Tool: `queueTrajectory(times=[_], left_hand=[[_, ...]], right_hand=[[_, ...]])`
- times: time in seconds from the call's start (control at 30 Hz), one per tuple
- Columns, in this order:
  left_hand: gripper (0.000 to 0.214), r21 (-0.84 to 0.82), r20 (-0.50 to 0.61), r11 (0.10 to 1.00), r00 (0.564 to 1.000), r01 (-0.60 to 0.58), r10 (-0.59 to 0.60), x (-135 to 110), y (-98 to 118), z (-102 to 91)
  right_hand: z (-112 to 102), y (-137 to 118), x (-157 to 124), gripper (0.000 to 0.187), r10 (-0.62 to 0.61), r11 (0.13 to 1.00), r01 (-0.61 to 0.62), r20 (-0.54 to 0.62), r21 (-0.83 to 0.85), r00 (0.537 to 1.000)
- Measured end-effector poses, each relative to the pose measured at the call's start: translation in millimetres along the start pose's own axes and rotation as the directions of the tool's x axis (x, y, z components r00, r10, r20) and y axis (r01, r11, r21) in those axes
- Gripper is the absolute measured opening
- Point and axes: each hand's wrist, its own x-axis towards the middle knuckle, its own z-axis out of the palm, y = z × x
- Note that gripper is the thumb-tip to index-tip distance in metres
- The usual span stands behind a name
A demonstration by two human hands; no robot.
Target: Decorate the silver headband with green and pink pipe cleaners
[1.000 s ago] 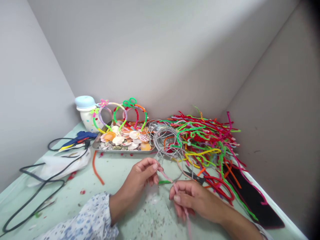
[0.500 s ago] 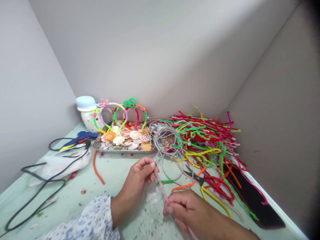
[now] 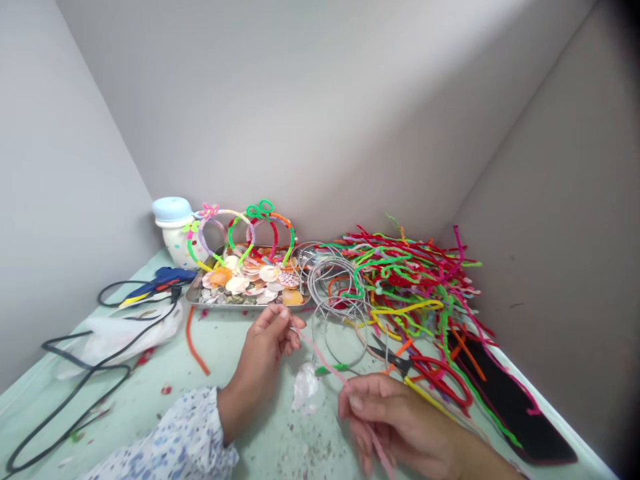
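A pink pipe cleaner (image 3: 320, 355) runs slantwise between my two hands over the table. My left hand (image 3: 273, 337) pinches its upper end between thumb and finger. Further down its length, my right hand (image 3: 385, 413) grips it, and the tail hangs out below toward the bottom edge. Between the hands, on the tabletop, lie a crumpled clear plastic piece (image 3: 306, 389) and a short green pipe cleaner (image 3: 334, 368). Just past my right hand are scissors (image 3: 425, 373) with red handles, their blades apart.
A metal tray (image 3: 240, 305) of seashells holds several decorated headbands (image 3: 277, 240). Beside it sit coiled grey wire (image 3: 333, 283) and a pile of colourful pipe cleaners (image 3: 410, 267). A blue glue gun (image 3: 167, 275), black cord (image 3: 95, 363), white jar (image 3: 180, 243) and black flat case (image 3: 515, 407) lie around.
My hands have moved apart, the left one up and leftward, the right one rightward. More of the pink pipe cleaner now shows between them, and the clear plastic piece is uncovered.
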Motion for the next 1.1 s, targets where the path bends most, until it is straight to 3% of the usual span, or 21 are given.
queueTrajectory(times=[0.2,0.33,0.47,0.6,0.73,0.83,0.97,1.1], left_hand=[[0.017,-0.008,-0.025,0.998,0.998,-0.060,0.060,9.2,2.2,-5.9],[0.017,0.006,-0.010,0.999,0.999,-0.048,0.048,8.4,2.5,-3.9],[0.016,0.012,0.016,0.999,0.999,-0.031,0.031,5.7,2.2,-1.5],[0.017,0.007,-0.003,0.998,0.998,-0.061,0.061,7.6,4.5,-2.5],[0.017,-0.028,-0.054,0.994,0.993,-0.106,0.104,13.6,5.7,-7.4],[0.016,-0.049,-0.081,0.991,0.989,-0.126,0.122,18.9,4.9,-12.8],[0.017,-0.053,-0.106,0.989,0.985,-0.141,0.135,23.6,5.3,-17.4],[0.015,-0.036,-0.101,0.988,0.984,-0.153,0.149,22.5,8.0,-15.3]], right_hand=[[3.9,-4.6,-1.9,0.040,0.047,0.977,-0.061,-0.071,-0.206,0.996],[10.7,-5.5,-5.8,0.030,0.121,0.915,-0.152,-0.104,-0.374,0.987],[16.6,-0.2,-6.0,0.021,0.124,0.871,-0.156,-0.099,-0.465,0.987],[16.3,0.9,-3.0,0.032,0.120,0.931,-0.134,-0.061,-0.338,0.991],[5.1,-0.6,-3.1,0.046,0.112,0.986,-0.103,0.063,-0.129,0.992],[-8.2,-1.4,-5.2,0.045,0.083,0.995,-0.073,0.176,-0.061,0.981],[-18.5,-3.6,-6.4,0.038,0.075,0.996,-0.065,0.214,-0.057,0.974],[-10.7,-4.4,-5.5,0.037,0.192,0.969,-0.158,0.173,-0.191,0.966]])
